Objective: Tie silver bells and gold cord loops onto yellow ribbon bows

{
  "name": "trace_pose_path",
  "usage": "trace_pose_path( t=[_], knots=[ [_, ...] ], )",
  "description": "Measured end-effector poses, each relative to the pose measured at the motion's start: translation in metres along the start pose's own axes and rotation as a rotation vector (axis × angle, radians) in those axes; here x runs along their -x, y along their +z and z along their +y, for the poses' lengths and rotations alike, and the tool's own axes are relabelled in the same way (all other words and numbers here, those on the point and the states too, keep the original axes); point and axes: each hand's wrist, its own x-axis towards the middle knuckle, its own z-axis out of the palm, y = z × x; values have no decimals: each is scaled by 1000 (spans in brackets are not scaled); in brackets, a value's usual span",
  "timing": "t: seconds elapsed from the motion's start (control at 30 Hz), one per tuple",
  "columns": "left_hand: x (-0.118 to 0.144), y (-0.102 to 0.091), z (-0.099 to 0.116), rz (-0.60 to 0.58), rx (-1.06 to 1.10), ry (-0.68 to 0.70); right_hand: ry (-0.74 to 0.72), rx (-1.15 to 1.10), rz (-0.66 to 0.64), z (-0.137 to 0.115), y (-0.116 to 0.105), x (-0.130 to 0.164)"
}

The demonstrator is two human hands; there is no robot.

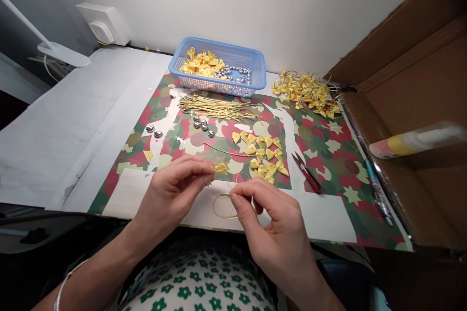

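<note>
My left hand [171,192] pinches a small yellow ribbon bow [221,168] between thumb and fingertips, just above the table's front edge. My right hand [268,221] pinches a thin gold cord [223,206] that curls into a loop below the bow. Beyond my hands lies a cluster of several loose yellow bows [263,153] on the patterned mat [328,146].
A blue basket [219,65] with bows and silver beads stands at the back. In front of it lie a bundle of gold cords [215,107] and silver heart beads [203,125]. Finished bows [306,91], red snips [308,175], a pen [377,192] and a cardboard box [419,107] are to the right.
</note>
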Motion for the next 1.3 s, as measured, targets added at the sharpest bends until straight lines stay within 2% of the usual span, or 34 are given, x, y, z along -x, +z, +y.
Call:
trace_pose_path(
  t=[0.13,0.3,0.53,1.07,1.2,1.3],
  knots=[
    [2,-1,2,-30,102,-93,-5,-8,22,-1,1,-2],
    [4,0,15,-74,134,-144,-21,9,34,-2,5,-4],
    [8,-2,29,-107,166,-120,-53,62,38,-6,6,-6],
    [13,1,27,-37,81,-103,-106,225,79,-8,11,0],
    [11,1,24,-50,106,-146,-132,267,94,-10,14,1],
    [9,-2,23,-68,157,-188,-106,218,39,-10,5,0]
  ],
)
